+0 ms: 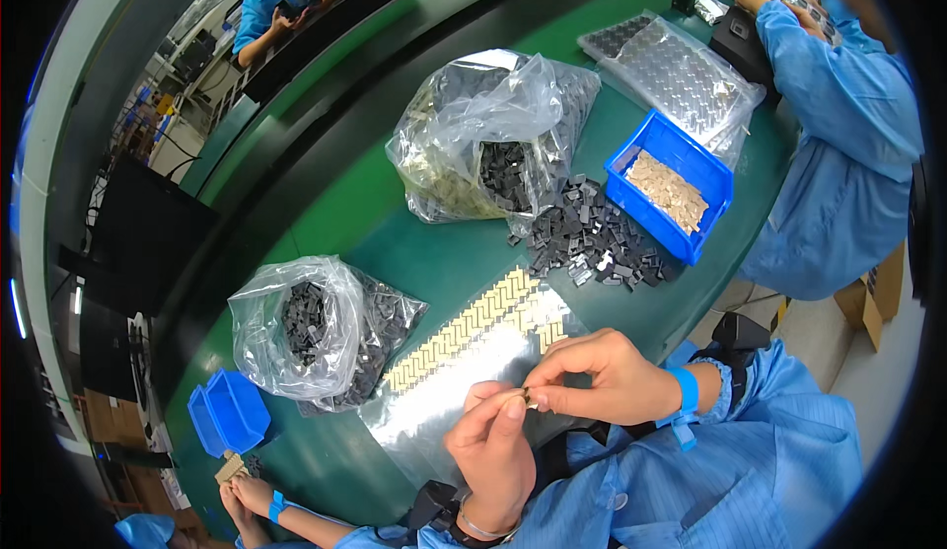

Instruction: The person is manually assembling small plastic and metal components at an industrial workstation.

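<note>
At lower centre, the left hand (493, 458) and right hand (610, 379) pinch one small part (531, 399) together, likely for steadiness, above the clear sheet (426, 429)

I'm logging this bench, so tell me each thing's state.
Left hand: pinching a small piece
Right hand: pinching it too
Larger bag: open, black parts inside
Smaller bag: same
Right blue bin: open, holding tan pieces
Left blue bin: open
Clear sheet: partly covered with yellow pieces
</note>
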The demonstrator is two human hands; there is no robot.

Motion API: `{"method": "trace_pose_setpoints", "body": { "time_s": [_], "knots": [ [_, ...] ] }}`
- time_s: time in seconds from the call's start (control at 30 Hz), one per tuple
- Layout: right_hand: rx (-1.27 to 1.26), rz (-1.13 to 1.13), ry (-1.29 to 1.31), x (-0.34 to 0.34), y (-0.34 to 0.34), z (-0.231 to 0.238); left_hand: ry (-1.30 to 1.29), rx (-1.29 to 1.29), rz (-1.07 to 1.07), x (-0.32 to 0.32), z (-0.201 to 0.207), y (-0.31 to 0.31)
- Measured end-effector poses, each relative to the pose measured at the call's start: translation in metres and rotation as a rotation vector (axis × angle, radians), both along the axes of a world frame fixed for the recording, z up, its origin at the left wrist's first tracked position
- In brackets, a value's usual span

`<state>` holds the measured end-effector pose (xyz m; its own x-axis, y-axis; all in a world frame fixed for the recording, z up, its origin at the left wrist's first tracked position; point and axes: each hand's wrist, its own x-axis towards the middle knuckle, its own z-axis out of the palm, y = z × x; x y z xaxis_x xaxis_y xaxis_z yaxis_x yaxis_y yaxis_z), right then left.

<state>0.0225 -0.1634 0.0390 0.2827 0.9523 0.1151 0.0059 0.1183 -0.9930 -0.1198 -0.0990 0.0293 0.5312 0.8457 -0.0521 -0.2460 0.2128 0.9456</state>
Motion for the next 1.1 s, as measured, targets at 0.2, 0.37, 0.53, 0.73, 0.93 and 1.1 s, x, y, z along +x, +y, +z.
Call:
{"method": "trace_pose_setpoints", "body": {
  "time_s": [0.2,0.37,0.53,0.73,0.93,1.1],
  "knots": [
    [0.023,-0.03,0.002,0.018,-0.009,0.008,-0.238,-0.336,-0.097,0.006,0.01,0.001],
    [0.115,-0.554,-0.778,0.092,-0.025,0.038,-0.008,0.195,0.083,-0.009,0.023,0.027],
    [-0.042,-0.691,-1.046,0.154,-0.038,0.032,0.257,0.743,0.083,-0.027,0.053,0.027],
    [-0.042,-0.706,-1.384,0.164,-0.037,0.014,0.314,1.539,-0.034,-0.021,0.06,0.033],
    [0.114,-0.285,-0.724,0.089,-0.028,0.039,0.282,1.884,-0.182,-0.02,0.052,0.037],
    [0.218,0.18,-0.147,0.033,-0.009,0.018,0.347,2.009,-0.079,-0.026,0.032,0.034]
  ]
}}
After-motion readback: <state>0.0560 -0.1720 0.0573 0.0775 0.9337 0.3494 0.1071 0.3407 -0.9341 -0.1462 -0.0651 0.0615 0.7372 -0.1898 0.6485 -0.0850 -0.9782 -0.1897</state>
